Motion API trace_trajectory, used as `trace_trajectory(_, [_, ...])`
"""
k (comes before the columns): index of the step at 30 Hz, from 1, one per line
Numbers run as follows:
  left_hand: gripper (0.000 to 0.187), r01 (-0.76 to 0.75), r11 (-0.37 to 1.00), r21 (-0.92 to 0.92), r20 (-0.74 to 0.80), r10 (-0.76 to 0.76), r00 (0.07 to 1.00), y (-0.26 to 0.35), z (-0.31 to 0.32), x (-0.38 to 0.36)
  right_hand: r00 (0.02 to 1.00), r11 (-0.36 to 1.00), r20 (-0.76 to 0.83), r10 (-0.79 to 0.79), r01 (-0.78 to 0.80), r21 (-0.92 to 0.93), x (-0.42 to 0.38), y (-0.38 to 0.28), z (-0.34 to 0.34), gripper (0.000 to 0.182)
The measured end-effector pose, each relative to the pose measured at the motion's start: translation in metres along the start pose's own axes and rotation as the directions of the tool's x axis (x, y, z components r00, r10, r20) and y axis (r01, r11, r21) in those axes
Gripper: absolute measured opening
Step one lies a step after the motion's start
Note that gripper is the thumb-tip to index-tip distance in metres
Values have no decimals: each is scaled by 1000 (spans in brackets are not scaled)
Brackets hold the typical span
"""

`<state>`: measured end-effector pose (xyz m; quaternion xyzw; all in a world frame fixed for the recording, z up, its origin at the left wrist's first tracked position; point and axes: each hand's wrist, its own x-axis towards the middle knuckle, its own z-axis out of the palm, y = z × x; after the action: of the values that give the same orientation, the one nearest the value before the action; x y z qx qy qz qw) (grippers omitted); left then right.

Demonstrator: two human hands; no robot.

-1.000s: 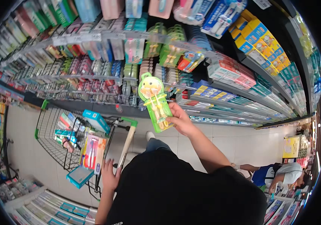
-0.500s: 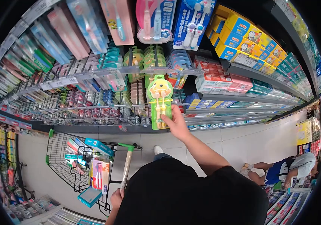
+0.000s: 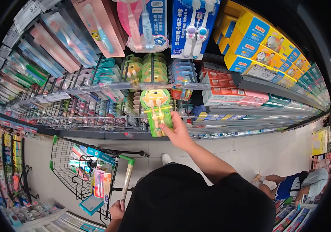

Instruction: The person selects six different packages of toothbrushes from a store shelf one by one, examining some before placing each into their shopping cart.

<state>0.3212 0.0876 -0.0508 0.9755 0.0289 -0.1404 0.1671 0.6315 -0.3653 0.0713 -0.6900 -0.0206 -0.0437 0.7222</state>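
Note:
My right hand (image 3: 177, 131) grips the lower right side of a green toothbrush pack (image 3: 156, 110), its thumb across the front. Two pale toothbrushes show in the pack, below an orange and green cartoon face. It is upright, just below the shelf edge and in front of the hanging rows. Similar green packs (image 3: 153, 69) hang above it. At the lower left my left hand (image 3: 117, 210) is closed round the end of the cart handle (image 3: 127, 179). The shopping cart (image 3: 66, 166) holds several boxes and toothbrush packs.
Large toothbrush packs (image 3: 190, 29) hang along the top. Yellow boxes (image 3: 258, 42) and red boxes (image 3: 221, 87) fill shelves at the right. Another person (image 3: 295, 185) is low at the far right. Another shelf rack (image 3: 3, 154) stands at the left.
The green pack and my right hand have moved slightly left and down in view. The shelves appear a little closer. My left hand stays at the cart handle.

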Motion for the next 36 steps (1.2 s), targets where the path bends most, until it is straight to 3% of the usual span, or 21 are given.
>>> trace_trajectory(12, [30, 20, 998, -52, -24, -21, 999, 2, 4, -3, 999, 996, -33, -12, 9, -88, 10, 4, 2, 35])
trace_trajectory(15, [34, -10, 1000, 11, -64, 11, 998, 5, 3, -2, 1000, 993, -29, -2, -1, -117, 9, 1, 2, 36])
trace_trajectory(17, [30, 20, 1000, -15, -38, -20, 999, 7, 1, -2, 997, 995, -44, -69, 66, -81, 8, 2, 2, 39])
trace_trajectory(29, [31, 9, 1000, 29, -46, -7, 999, 2, 4, -2, 997, 998, -49, -67, 67, -5, -6, 12, 1, 53])
trace_trajectory(36, [30, 13, 1000, 10, -45, -12, 999, 2, 4, -3, 977, 983, -118, -177, 169, -73, -3, 18, 6, 67])
